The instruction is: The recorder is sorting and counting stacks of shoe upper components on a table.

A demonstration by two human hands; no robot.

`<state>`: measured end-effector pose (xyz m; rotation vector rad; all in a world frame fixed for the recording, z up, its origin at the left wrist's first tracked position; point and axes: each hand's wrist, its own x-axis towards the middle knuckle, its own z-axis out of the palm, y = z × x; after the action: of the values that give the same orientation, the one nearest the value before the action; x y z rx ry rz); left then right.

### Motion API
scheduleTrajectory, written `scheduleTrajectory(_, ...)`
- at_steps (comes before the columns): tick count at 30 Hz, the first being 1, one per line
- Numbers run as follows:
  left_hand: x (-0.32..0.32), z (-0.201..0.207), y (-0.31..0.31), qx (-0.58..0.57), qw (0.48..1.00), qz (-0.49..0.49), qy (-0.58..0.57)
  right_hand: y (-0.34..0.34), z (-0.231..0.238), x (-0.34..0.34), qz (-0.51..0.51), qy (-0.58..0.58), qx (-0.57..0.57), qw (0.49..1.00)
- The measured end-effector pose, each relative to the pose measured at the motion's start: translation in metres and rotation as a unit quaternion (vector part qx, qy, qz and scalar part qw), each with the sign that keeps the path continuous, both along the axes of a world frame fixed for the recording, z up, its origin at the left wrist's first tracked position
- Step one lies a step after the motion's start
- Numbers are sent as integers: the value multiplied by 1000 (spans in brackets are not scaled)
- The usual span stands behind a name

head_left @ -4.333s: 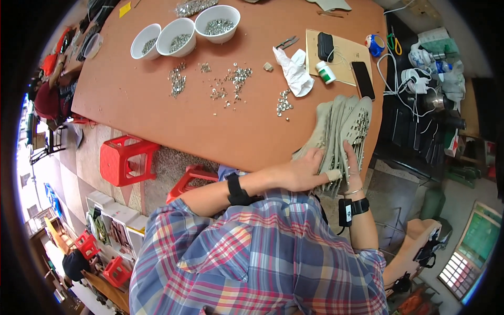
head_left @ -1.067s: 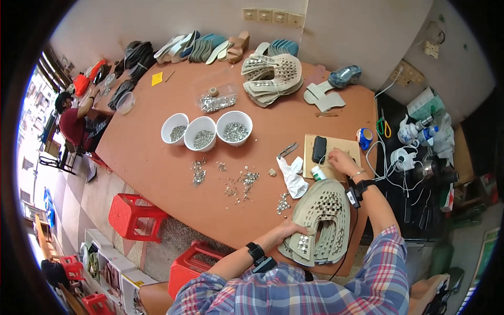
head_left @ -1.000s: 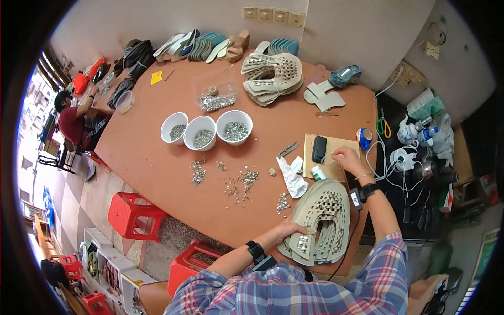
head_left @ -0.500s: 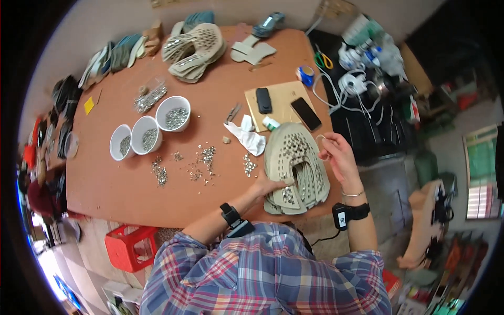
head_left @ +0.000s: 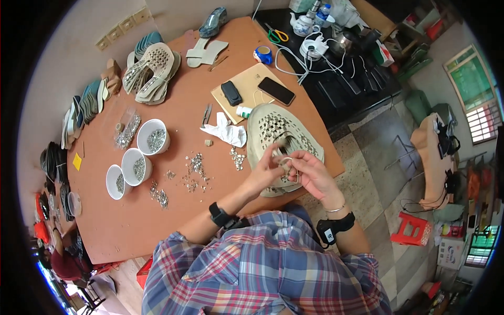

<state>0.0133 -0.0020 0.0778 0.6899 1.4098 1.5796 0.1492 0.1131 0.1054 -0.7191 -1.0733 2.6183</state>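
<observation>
the right hand (head_left: 315, 177), right of the frame's centre, pinches a thin pale band (head_left: 287, 158) between thumb and fingers; the left hand (head_left: 266, 169), just beside it, has its fingers half curled; whether it grips the band too, i cannot tell; both are over the lower part of the stack (head_left: 269, 123) of pale punched pieces, right of centre on the table (head_left: 105, 226); a tissue (head_left: 227, 132) lies near its left side; three bowls (head_left: 146, 174) stand left of centre
</observation>
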Motion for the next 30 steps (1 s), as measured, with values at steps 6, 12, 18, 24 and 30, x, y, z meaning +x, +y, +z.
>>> scheduleTrajectory(6,-9,9,16,61,888,-59,-452,10,-3,14,-57,-19,-49,997)
scheduleTrajectory(12,-36,-1,6,170,802,-133,-558,7,-6,24,168,76,-72,980)
scheduleTrajectory(18,-14,27,-19,-70,909,-402,-80,-3,43,-9,-55,140,80,985)
scheduleTrajectory(24,-3,22,-17,21,987,-116,-111,-8,28,4,165,47,302,938)
scheduleTrajectory(30,7,24,-17,66,952,-194,-229,-19,21,9,111,70,242,961)
